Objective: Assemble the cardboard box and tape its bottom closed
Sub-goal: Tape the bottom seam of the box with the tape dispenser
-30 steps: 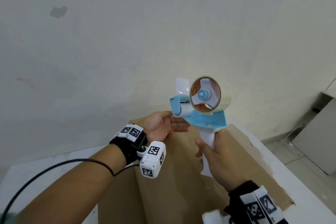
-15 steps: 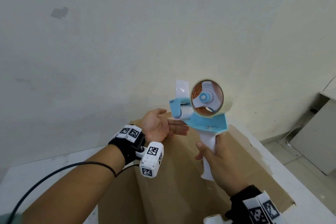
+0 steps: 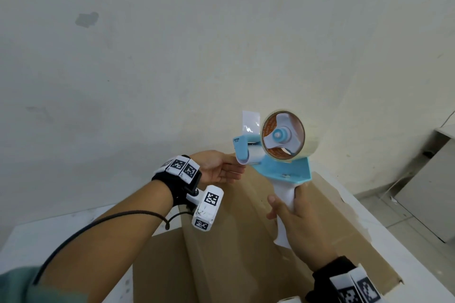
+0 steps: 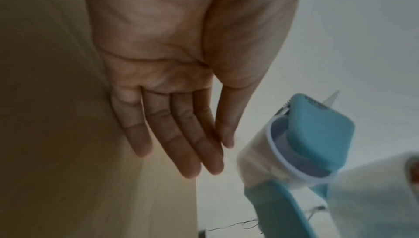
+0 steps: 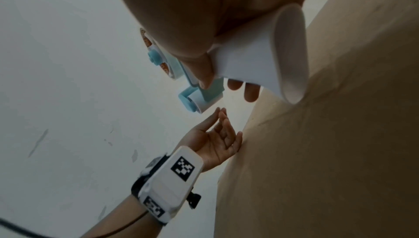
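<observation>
A brown cardboard box (image 3: 234, 241) stands on the white table, its upper face toward me. My right hand (image 3: 298, 219) grips the white handle of a blue tape dispenser (image 3: 278, 152) and holds it up above the box's far edge. A clear tape roll (image 3: 283, 135) sits on it, and a loose tape end (image 3: 250, 122) sticks up at its front. My left hand (image 3: 221, 170) is open, fingers straight, at the box's far left edge just left of the dispenser's roller (image 4: 281, 154). In the right wrist view the left hand (image 5: 217, 139) lies against the cardboard (image 5: 317, 152).
The white table (image 3: 49, 233) extends left of the box and along its right side (image 3: 394, 241). A pale wall (image 3: 197, 44) rises close behind. Grey boards (image 3: 428, 192) lean on the floor at the right. A black cable (image 3: 98, 224) runs along my left forearm.
The dispenser has shifted slightly right and a little lower in my right hand. My left hand has stayed open at the box's far edge, its fingertips now a bit apart from the roller.
</observation>
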